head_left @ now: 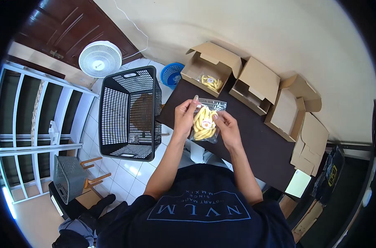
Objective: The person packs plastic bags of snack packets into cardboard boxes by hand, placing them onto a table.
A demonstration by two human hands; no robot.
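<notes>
A clear zip bag [204,124] of yellow, curved finger-like pieces with a round sticker is held up over the dark table's near left part. My left hand [185,118] grips its left edge, thumb along the top near the zip strip. On the other side, my right hand [228,129] pinches the bag's right edge, fingertips beside the sticker. Just beyond the hands stands an open cardboard box [192,71] with a similar bag [211,82] inside. The ends of some fingers are hidden behind the bag.
Along the wall side of the dark table [254,144] stand a second box [258,80], a third open box [284,109] and flat cardboard [310,144]. Pale green paper [298,183] lies at the right end. Leftward are a large black crate [157,111], a blue basket [166,74] and a fan [100,59].
</notes>
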